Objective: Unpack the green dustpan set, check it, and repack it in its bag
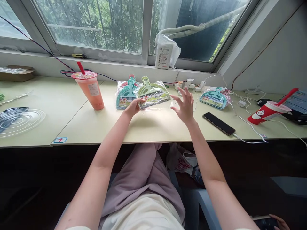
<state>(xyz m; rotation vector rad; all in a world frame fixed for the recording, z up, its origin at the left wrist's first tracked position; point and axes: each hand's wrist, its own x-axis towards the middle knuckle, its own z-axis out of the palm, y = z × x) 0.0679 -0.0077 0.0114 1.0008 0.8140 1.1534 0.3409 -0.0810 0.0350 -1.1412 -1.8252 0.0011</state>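
A green mini dustpan and brush set (155,93) in clear plastic wrap is held up just above the table. My left hand (134,107) pinches its lower left corner between thumb and fingers. At the wrapper's right end, my right hand (184,104) has its fingers spread and curved; whether a fingertip touches the plastic I cannot tell. Behind my left hand lie wrapped teal and pink dustpan sets (127,93), partly covered by the green one. Another wrapped teal set (215,97) rests to the right of my right hand.
A tall drink cup (92,91) stands left; a red cup (266,112) leans at right. A phone (219,124) charges near the table edge (153,137). Chargers and cables (192,84) line the back. Coiled clear tubing (21,121) lies far left. Another person's hand (278,221) shows at bottom right.
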